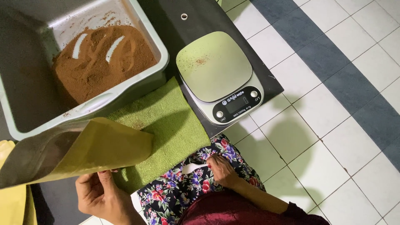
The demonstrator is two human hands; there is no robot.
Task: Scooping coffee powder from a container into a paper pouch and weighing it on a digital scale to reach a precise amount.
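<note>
My left hand (99,192) grips the lower edge of a gold foil pouch (83,150), held open and tilted toward the left. My right hand (223,170) rests on my floral-clad lap and holds a white plastic spoon (192,167) by its handle, bowl pointing left. Above the pouch, a pale green tub (158,71) holds brown powder (102,58) with finger marks in it. A small digital kitchen scale (218,75) sits to the right of the tub, its platform bare except for a few brown specks.
A green towel (171,121) lies under the tub's near corner on a dark low table (266,79). White and blue-grey floor tiles (333,104) spread to the right. More yellow pouches (12,204) lie at the lower left. A small white ring (183,16) lies behind the scale.
</note>
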